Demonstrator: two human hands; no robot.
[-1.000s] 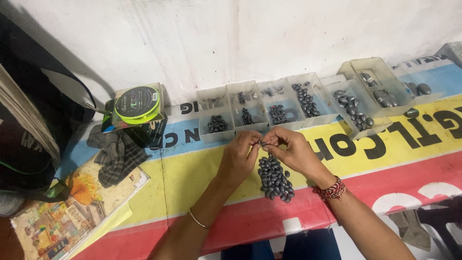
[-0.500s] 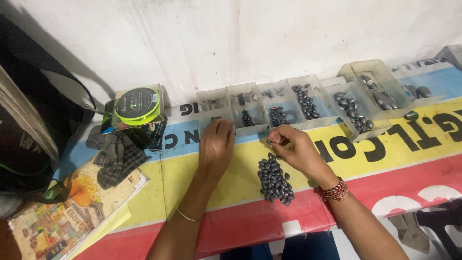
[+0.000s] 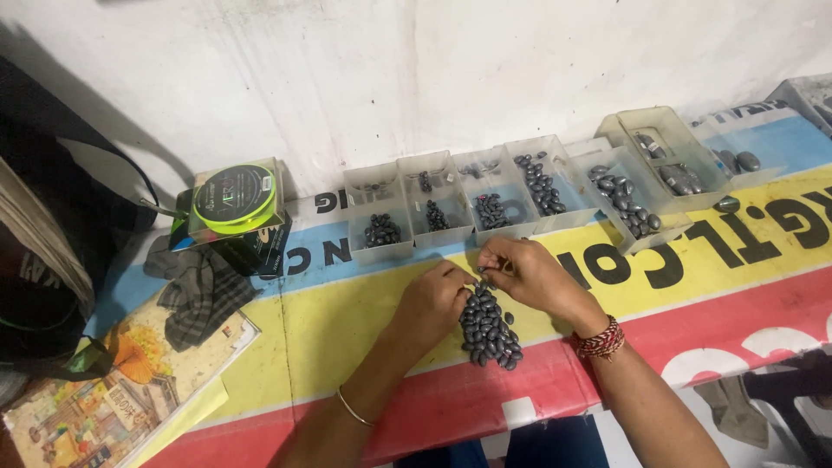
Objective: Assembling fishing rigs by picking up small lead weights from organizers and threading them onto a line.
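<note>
While clear trays [image 3: 485,195] hold sorted grey beads, both hands' fingers [image 3: 472,276] pinch beads atop the pile [image 3: 490,329].

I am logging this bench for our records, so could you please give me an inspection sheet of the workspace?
Surface: printed banner with yellow, red and blue bands, lying flat against a white wall.
Job's things: pile of dark oval beads on the yellow band; row of clear sorting trays behind it, holding similar beads.
Clutter: green spool in a clear case, grey checked cloth, illustrated book.
Hands: left hand and right hand meet at the pile's top, fingertips pinched; what they grip is too small to tell.
Cables: nothing seen.
Surroundings: dark bag at left.
</note>
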